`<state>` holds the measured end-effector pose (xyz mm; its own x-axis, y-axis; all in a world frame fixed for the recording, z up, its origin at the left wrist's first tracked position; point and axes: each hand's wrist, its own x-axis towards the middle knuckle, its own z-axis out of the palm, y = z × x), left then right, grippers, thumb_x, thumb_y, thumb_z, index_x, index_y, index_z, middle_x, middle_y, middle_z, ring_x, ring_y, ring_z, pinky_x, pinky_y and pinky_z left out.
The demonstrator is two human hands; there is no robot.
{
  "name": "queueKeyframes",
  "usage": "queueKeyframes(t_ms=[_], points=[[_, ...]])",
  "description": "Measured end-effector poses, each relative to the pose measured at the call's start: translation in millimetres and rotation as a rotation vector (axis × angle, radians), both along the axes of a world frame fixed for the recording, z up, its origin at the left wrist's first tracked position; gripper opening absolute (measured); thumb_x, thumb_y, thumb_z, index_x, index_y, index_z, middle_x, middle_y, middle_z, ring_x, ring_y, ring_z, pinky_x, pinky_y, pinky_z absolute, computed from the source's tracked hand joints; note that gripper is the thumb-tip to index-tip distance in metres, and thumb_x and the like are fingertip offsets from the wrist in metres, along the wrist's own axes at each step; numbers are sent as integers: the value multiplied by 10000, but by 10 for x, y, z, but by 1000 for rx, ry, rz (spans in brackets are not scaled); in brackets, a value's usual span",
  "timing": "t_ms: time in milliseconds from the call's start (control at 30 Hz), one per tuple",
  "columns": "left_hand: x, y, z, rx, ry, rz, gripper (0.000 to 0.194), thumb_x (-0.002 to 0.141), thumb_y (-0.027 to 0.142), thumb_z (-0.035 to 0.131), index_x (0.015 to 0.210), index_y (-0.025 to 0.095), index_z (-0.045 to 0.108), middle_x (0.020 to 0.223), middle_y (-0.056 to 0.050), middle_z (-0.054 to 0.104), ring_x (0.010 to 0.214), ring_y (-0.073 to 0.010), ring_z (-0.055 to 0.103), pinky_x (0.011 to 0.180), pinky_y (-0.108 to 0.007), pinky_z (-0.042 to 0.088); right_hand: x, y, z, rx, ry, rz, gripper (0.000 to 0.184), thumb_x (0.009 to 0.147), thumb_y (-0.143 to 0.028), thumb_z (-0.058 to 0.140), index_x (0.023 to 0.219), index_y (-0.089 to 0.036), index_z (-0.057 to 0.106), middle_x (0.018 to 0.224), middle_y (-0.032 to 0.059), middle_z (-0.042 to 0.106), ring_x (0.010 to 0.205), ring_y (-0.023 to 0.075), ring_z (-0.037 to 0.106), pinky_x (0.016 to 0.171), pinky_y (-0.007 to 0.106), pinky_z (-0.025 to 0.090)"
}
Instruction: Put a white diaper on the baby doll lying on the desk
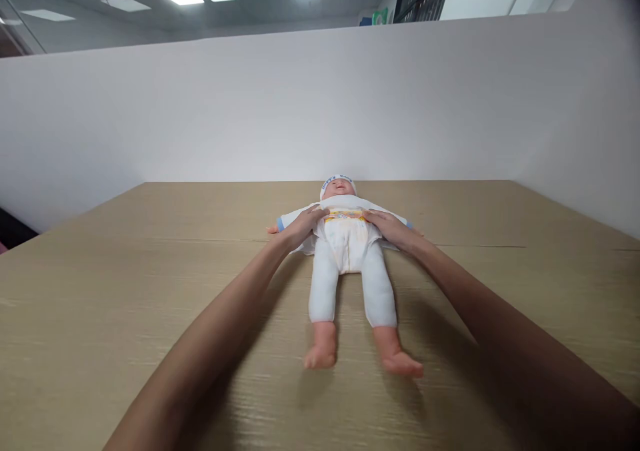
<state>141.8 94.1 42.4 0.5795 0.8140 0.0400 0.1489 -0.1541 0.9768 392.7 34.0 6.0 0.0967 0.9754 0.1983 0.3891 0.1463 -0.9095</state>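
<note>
A baby doll (350,264) lies on its back on the wooden table (125,284), feet toward me, head away. It wears a white cap, a white top with blue cuffs, and a diaper (346,234) with a yellow printed waistband. My left hand (303,224) rests at the doll's waist on its left side in view, fingers laid on the diaper's top edge. My right hand (387,224) touches the waist on the other side, fingers pressed at the waistband. Both arms stretch out along the doll's legs.
White partition walls (320,111) close off the table at the back and on the right. A seam (150,240) runs across the tabletop. Ceiling lights show above the partition.
</note>
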Motion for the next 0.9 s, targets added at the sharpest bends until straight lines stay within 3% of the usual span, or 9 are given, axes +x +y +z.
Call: queueKeyframes(t_ms=[200,333,433,567,633,733,800,900], points=[[-283,-387,-4,-263,-26,-89,524,890,573,780,1254,206,693,1285,-88,764,1299,-300,659,1094,-401,515,-52,-658,173,-134,70,111,625,901,-793,715,1056,-197,819,1165,110,797,1138,327,722,1000,404,618],[-447,-613,19,-262,21,-166,496,906,655,770,1073,190,732,1109,-65,774,1044,-238,709,925,-347,533,-32,-971,256,-193,15,235,644,946,-842,637,1063,-227,785,1158,86,790,1078,290,731,877,342,618],[-518,-624,45,-211,14,-109,486,876,618,796,1079,180,738,1005,-49,752,887,-182,673,834,-310,520,38,-1000,177,-78,-40,58,702,863,-877,694,1072,-207,731,1059,98,792,945,263,741,751,326,601],[-615,-607,147,-180,50,64,416,885,404,729,1257,218,707,1272,-60,752,1066,-195,666,1000,-347,522,175,-1121,-51,62,-89,-216,689,849,-854,679,1041,-192,682,988,123,781,887,262,735,763,368,585],[-648,-678,225,-77,98,126,346,913,309,630,1241,220,698,1382,-59,722,1180,-217,645,1060,-376,509,239,-1278,-188,82,-178,-271,581,907,-774,668,1013,-203,690,939,102,770,828,251,713,767,379,556],[-581,-891,344,234,174,173,306,966,291,544,1227,224,689,1422,-62,693,1258,-251,623,1091,-423,509,310,-1501,-400,133,-453,-311,465,985,-681,603,994,-224,688,886,65,740,769,243,679,699,356,489],[-431,-1053,409,457,197,134,290,1012,348,539,1236,235,684,1401,-66,694,1266,-270,615,1108,-455,499,339,-1572,-518,159,-626,-331,448,1005,-664,561,992,-229,668,872,54,712,783,252,676,669,342,448],[-101,-1229,455,744,253,-31,269,1056,385,535,1206,238,703,1341,-77,712,1302,-289,589,1156,-483,455,360,-1568,-612,126,-731,-358,450,994,-672,547,952,-232,629,865,53,677,769,258,664,656,334,411]])
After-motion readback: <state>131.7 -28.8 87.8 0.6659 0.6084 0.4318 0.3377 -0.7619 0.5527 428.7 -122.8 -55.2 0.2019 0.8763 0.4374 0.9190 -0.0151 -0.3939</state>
